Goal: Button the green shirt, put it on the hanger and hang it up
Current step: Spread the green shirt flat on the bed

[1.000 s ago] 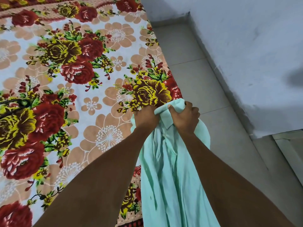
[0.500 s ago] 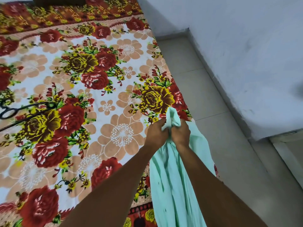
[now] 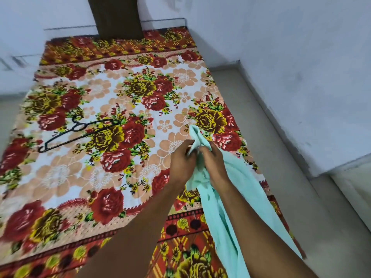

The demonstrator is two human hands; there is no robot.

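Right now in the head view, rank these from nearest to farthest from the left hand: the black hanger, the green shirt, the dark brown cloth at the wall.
1. Green shirt: gripped by the left hand and the right hand.
2. Black hanger: lying on the floral bedspread, off to the left.
3. Dark brown cloth: hanging at the far wall, beyond the bed.

A floral bedsheet (image 3: 112,109) covers the bed, beside a tiled floor (image 3: 285,177) and white wall (image 3: 301,57).

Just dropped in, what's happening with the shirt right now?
A person holds the green shirt bunched near its top in both hands, left hand and right hand close together, seemingly working at the front. The shirt hangs over the flowered bedspread. The black hanger lies untouched on the bedspread, off to the left.
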